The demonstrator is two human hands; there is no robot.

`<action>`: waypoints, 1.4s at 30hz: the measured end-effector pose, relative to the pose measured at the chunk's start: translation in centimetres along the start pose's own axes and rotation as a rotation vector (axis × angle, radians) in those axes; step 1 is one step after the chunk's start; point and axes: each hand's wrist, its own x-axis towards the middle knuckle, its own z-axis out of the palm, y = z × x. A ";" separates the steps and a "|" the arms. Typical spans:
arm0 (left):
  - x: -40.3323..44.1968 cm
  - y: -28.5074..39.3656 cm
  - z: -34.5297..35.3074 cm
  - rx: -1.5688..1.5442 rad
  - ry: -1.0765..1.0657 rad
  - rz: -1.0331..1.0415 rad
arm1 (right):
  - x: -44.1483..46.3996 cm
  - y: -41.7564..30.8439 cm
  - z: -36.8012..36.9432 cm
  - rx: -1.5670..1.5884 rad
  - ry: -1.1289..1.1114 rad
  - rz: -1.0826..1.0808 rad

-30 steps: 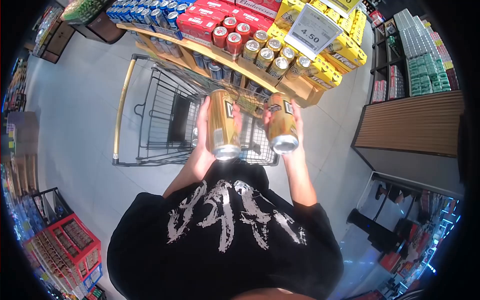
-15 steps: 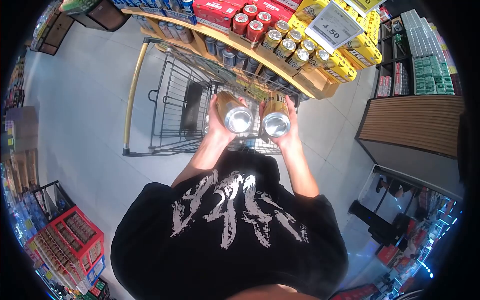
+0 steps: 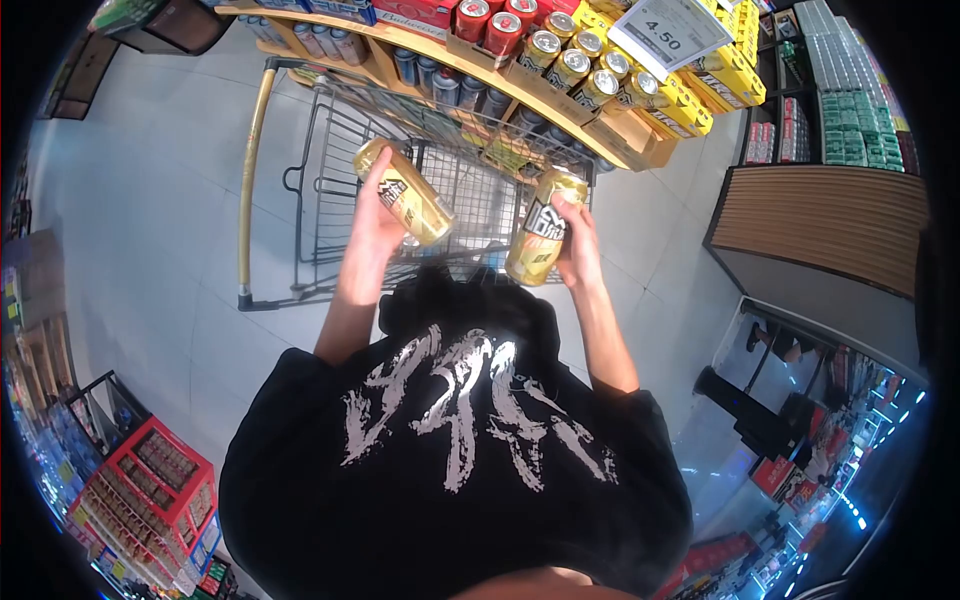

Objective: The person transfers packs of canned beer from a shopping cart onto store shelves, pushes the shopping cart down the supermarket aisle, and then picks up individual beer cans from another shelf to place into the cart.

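My left hand is wrapped round a gold beer can, tilted with its lower end toward the right. A second gold beer can with dark lettering is in my right hand, whose thumb lies across its side. This one stands nearer upright, leaning a little. Both cans are above a wire shopping cart, apart from each other. Most of the fingers behind the cans are hidden.
Beyond the cart, a wooden shelf bears red cans and gold cans. A price sign reads 4.50. To the right is a ribbed wooden counter; a red display rack stands lower left.
My hands have moved apart, the left one going left with its can. Both cans have turned from showing their silver ends to showing their printed sides.
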 end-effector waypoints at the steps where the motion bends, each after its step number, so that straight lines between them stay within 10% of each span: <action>1: 0.4 0.5 -0.6 0.087 0.000 0.140 | 0.2 0.4 -0.4 -0.106 0.016 -0.118; 11: 9.8 0.6 -8.1 1.057 0.041 0.894 | 3.9 6.4 -3.3 -0.802 -0.047 -0.262; 42: 28.2 -5.7 -22.8 1.767 -0.081 0.179 | 28.1 27.9 1.6 -1.189 0.099 -0.084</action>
